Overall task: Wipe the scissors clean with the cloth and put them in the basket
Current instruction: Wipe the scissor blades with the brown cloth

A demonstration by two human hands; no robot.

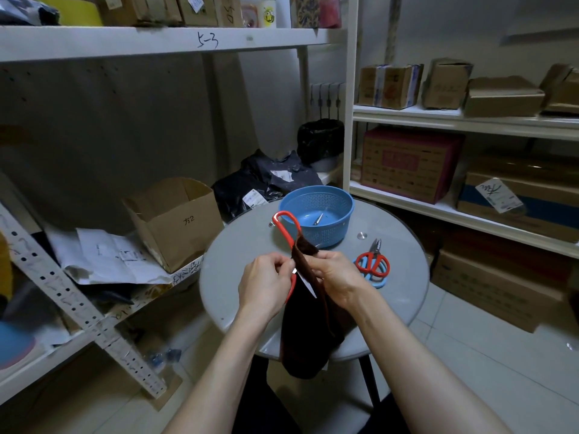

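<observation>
**Wipe in progress; held scissors not yet in the basket.**

The left hand [266, 285] is closed round the red-handled scissors [286, 227], held above the round table [238, 245]. The right hand [338, 277] pinches the dark brown cloth [307, 333] over a blade. Judged stage: wiping under way, placing still to do. The blue basket [333, 234] already holds a metal item [319, 219], seemingly blades. More scissors [374, 264] lie on the table near the basket, apparently awaiting cleaning.
</observation>
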